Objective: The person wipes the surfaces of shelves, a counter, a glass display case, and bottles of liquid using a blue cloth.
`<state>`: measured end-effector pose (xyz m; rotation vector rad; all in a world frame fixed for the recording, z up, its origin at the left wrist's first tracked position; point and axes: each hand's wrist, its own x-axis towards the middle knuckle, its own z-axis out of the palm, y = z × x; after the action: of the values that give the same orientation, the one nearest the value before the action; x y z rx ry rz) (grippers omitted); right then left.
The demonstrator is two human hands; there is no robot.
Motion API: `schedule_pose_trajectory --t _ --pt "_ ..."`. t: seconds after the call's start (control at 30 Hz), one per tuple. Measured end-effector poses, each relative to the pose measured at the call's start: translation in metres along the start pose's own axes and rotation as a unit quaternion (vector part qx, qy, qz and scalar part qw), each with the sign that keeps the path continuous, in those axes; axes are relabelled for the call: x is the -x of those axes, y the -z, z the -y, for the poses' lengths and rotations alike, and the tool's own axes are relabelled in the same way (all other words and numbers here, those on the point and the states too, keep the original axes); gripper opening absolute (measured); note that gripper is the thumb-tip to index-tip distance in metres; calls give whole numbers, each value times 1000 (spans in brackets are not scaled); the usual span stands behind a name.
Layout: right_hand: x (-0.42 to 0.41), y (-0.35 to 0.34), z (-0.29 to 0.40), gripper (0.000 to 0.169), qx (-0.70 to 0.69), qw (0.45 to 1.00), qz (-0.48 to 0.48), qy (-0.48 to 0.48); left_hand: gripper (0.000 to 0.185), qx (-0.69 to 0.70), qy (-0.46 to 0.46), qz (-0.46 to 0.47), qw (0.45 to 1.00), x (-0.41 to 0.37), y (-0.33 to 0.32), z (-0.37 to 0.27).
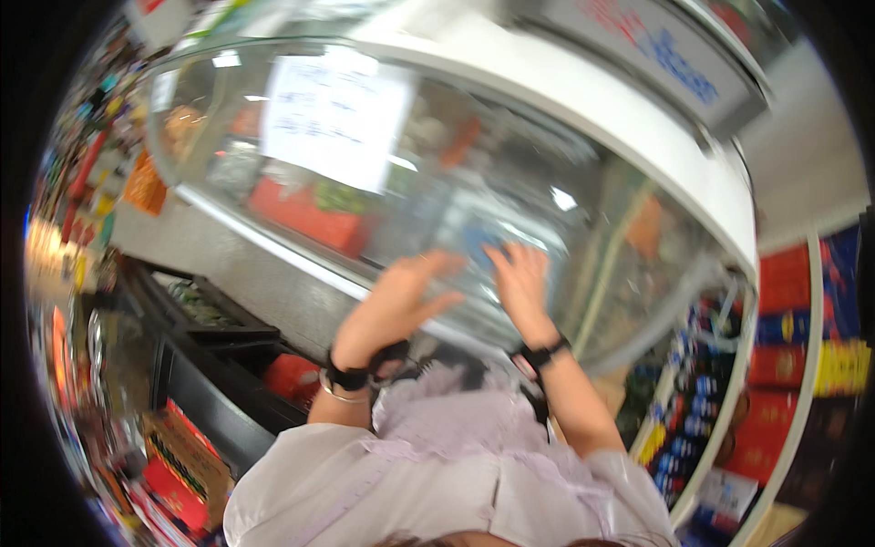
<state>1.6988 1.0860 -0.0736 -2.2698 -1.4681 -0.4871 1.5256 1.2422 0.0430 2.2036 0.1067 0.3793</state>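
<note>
Before me stands a glass-fronted display case (601,273) with goods inside, blurred by motion. My left hand (409,290) hovers over its lower front rail, thumb and fingers apart, with nothing visible in it. My right hand (523,277) is farther right, fingers spread over a shiny clear package or container with a blue patch (482,239). Whether the right fingers touch that thing or the glass cannot be told. A black band circles each wrist, with a bangle on the left one as well. A white paper sheet (335,119) bearing writing is on the glass, left of the hands.
Inside the case, a red box (304,212) lies near green produce (342,197). Black crates (225,331) stand on the floor at left, with an open cardboard box (184,455) below. Shelves of packaged goods (779,355) line the right. A grey box (670,61) tops the white counter (547,89).
</note>
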Motion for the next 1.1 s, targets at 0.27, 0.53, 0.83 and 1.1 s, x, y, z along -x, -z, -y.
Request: schedule_pose_trajectory --t 0.27,0.53,0.83,1.1 --pt "-22 59 -86 36 220 918 -209 -254 36 10 79 -11 997 37 38 16" --pt "8 -70 37 40 44 994 94 -33 38 3 75 -21 997 50 52 20" --pt "11 53 -46 36 160 971 -88 -152 37 6 63 -36 997 70 53 27" --pt "93 50 -43 32 251 929 -111 -248 41 42 35 115 992 32 17 6"
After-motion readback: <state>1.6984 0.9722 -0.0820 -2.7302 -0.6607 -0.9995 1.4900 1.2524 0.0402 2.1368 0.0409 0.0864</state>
